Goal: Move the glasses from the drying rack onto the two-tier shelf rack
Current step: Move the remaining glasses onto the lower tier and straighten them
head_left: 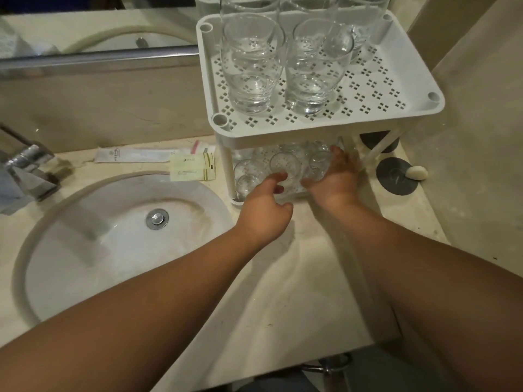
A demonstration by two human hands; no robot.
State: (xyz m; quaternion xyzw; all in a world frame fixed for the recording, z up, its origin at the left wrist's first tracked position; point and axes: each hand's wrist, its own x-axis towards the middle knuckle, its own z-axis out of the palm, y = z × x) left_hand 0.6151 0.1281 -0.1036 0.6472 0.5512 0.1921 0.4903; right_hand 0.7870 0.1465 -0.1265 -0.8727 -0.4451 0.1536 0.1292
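both hands at the lower tier of the rack (368,120) — left hand (264,212) has fingers curled toward a glass (284,168), thumb apart, looks like a loose grip but contact is hard to tell. right hand (335,176) reaches in with fingers spread around another glass (319,162). upper tier holds two stacks of glasses (250,66) — sink (113,236) to the left.
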